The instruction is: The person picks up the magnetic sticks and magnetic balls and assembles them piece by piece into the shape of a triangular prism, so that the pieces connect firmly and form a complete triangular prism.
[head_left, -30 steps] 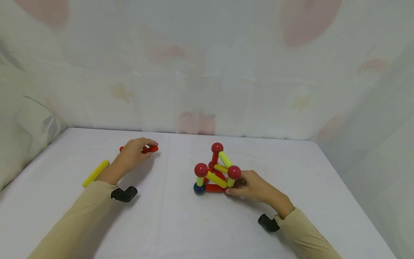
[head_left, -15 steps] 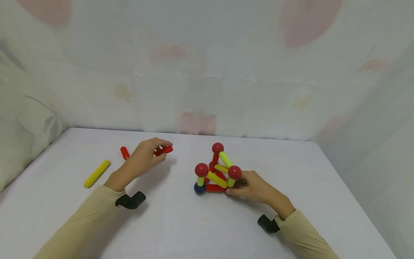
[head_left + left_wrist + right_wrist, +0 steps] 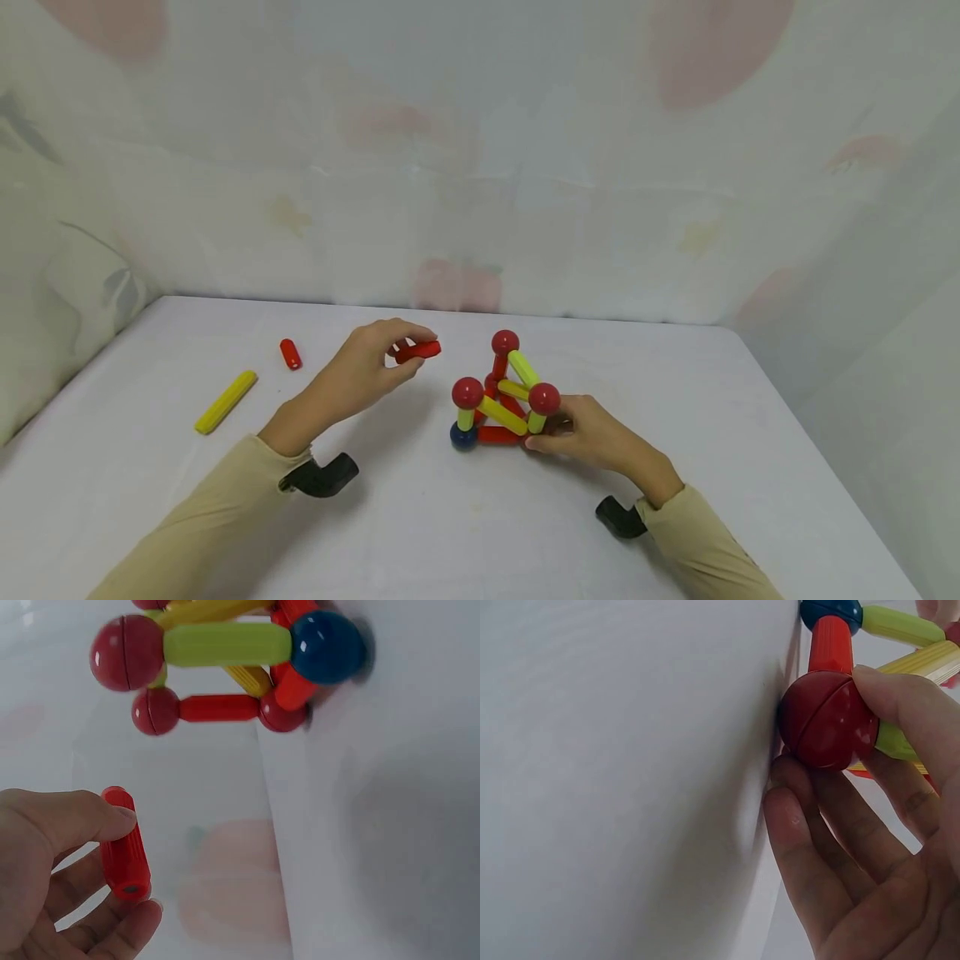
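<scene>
A short red magnetic rod [image 3: 417,351] is pinched between the thumb and fingers of my left hand [image 3: 367,367], held above the table left of the built frame. The frame is a three-sided prism of rods and balls: a red ball [image 3: 467,393] on a green upright stands over a dark blue ball [image 3: 463,436], and yellow rods [image 3: 502,416] and a green one join the top balls. At its lower right corner my right hand [image 3: 600,433] grips a red ball [image 3: 829,720], thumb on one side and fingers round the other; the head view mostly hides that ball.
Farther left on the white table [image 3: 465,533] lie a long yellow rod [image 3: 226,402] and a short red rod [image 3: 290,354]. A patterned cloth [image 3: 480,167] hangs behind the table's back edge. Black wrist mounts [image 3: 321,476] stick out by both sleeves.
My left hand has carried the red rod rightward, up to the frame's left side, uncovering the other short red rod. The right hand and the frame have stayed put.
</scene>
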`<state>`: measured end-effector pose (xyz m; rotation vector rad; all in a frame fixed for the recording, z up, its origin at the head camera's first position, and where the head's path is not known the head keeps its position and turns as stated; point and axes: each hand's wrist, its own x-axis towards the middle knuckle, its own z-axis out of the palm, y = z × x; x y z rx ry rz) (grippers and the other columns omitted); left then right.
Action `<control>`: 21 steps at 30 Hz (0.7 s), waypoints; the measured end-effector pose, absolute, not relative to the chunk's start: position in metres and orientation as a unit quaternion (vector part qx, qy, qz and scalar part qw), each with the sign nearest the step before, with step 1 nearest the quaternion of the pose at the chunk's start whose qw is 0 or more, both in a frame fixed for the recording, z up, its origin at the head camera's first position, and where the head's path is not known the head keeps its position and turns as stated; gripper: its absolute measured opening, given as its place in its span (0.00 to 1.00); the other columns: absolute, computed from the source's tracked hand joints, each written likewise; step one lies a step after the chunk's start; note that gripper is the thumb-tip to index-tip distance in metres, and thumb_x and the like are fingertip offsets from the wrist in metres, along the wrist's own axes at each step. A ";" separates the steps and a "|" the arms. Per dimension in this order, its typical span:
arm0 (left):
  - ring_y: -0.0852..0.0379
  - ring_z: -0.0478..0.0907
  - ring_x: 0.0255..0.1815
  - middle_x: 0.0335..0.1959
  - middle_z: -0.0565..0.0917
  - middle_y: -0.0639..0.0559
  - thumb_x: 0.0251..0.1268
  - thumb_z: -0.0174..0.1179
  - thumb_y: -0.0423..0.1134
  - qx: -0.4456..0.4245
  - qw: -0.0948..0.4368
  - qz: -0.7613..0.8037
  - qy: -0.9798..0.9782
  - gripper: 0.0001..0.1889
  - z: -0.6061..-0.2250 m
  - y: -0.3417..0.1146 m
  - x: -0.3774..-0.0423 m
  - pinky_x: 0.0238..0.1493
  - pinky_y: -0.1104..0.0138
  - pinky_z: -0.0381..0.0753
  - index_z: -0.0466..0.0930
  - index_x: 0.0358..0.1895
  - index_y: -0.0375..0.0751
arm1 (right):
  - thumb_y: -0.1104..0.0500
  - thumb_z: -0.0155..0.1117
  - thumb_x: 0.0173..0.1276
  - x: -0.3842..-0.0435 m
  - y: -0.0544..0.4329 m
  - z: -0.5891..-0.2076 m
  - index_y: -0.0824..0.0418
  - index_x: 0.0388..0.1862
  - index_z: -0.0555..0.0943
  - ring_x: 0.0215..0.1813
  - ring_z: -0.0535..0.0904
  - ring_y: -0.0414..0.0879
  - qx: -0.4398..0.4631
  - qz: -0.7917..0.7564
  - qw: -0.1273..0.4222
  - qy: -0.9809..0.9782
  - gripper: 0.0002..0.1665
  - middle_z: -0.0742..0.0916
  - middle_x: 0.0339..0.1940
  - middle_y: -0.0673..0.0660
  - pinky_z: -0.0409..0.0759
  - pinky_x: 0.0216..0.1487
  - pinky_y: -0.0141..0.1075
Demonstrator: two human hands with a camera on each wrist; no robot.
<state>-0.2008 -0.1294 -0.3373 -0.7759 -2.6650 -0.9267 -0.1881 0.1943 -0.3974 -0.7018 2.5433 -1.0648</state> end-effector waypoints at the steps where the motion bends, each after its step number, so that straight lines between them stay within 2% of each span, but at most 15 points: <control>1: 0.52 0.80 0.44 0.50 0.86 0.47 0.60 0.67 0.30 -0.268 0.109 -0.316 -0.904 0.18 -0.336 -0.127 -0.199 0.43 0.62 0.82 0.82 0.55 0.41 | 0.50 0.73 0.62 -0.188 0.194 -0.397 0.55 0.50 0.82 0.41 0.81 0.42 -0.244 -0.370 0.147 0.885 0.20 0.88 0.39 0.48 0.80 0.45 0.30; 15: 0.54 0.80 0.43 0.47 0.85 0.49 0.60 0.68 0.29 -0.306 0.122 -0.323 -0.887 0.19 -0.328 -0.107 -0.188 0.43 0.63 0.84 0.82 0.55 0.42 | 0.50 0.74 0.62 -0.188 0.193 -0.397 0.55 0.53 0.82 0.44 0.82 0.42 -0.239 -0.370 0.147 0.886 0.22 0.88 0.42 0.48 0.80 0.48 0.31; 21: 0.56 0.79 0.43 0.47 0.85 0.51 0.60 0.68 0.31 -0.329 0.122 -0.329 -0.877 0.19 -0.325 -0.097 -0.187 0.43 0.61 0.84 0.82 0.56 0.43 | 0.50 0.74 0.61 -0.187 0.193 -0.397 0.55 0.53 0.82 0.46 0.83 0.43 -0.229 -0.376 0.149 0.885 0.23 0.88 0.44 0.49 0.83 0.52 0.38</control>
